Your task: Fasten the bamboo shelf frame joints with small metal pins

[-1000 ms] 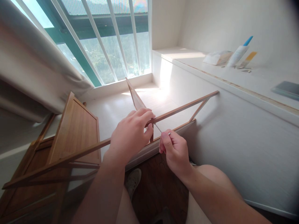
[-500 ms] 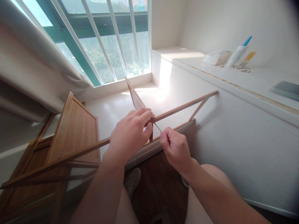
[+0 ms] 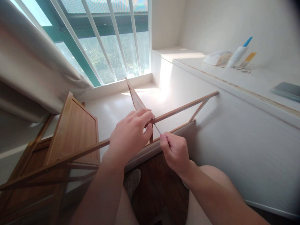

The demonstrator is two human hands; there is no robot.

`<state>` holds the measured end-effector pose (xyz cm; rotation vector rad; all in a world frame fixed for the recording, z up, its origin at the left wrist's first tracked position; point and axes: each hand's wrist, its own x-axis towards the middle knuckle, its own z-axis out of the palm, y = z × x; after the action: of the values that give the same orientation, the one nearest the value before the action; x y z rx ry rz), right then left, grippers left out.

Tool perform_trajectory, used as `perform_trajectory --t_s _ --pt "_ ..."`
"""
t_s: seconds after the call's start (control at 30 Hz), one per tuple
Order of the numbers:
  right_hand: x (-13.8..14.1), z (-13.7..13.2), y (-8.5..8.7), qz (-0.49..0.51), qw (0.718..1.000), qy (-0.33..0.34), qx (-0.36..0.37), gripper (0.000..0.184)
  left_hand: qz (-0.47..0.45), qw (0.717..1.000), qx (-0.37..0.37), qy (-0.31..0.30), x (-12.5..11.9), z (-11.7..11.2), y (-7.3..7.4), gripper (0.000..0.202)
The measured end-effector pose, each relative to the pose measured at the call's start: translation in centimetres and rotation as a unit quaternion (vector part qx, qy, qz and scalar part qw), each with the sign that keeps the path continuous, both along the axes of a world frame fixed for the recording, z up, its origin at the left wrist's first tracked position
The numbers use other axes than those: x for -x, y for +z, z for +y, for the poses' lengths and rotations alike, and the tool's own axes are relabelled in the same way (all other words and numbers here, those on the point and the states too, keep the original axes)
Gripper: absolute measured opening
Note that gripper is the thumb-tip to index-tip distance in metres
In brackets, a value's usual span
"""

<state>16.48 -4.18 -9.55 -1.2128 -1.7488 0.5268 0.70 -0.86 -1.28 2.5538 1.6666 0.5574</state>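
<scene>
My left hand [image 3: 133, 131] is closed round a long brown wooden rail [image 3: 180, 109] where an upright wooden piece [image 3: 151, 134] meets it. A thin metal tool that looks like a hex key [image 3: 157, 129] slants from this joint down to my right hand [image 3: 174, 151]. That hand is a fist with the thumb pressed on the tool; the tool's other end is hidden inside. Its tip meets the underside of the rail close to my left fingertips. The rail belongs to a wooden frame with a slatted-looking panel [image 3: 75, 131] at the left.
Behind the frame is a pale window ledge [image 3: 112, 103] below a barred window. On the white counter [image 3: 187, 57] at the right are a white tube with a blue tip [image 3: 237, 56], a yellow-topped item [image 3: 248, 59], small metal pieces [image 3: 246, 72] and a dark flat object [image 3: 287, 90].
My right fist has shifted very slightly down, and a little more of the tool's shaft shows. My left hand keeps its hold on the rail.
</scene>
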Motion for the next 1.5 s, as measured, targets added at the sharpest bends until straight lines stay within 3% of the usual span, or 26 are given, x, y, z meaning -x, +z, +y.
perform_trajectory --t_s 0.67,1.03,1.5 --pt "-0.13 0.23 -0.19 0.108 0.99 0.046 0.084 0.048 -0.003 1.0 0.002 0.004 0.03 -0.13 0.0 0.025" --pt "-0.55 0.44 -0.11 0.124 0.986 0.085 0.078 0.043 0.001 1.0 0.004 0.007 -0.06 -0.14 0.05 0.025" --pt "0.06 0.21 0.39 0.123 0.989 0.055 0.059 0.045 0.006 1.0 0.0 0.009 -0.09 -0.19 0.09 0.024"
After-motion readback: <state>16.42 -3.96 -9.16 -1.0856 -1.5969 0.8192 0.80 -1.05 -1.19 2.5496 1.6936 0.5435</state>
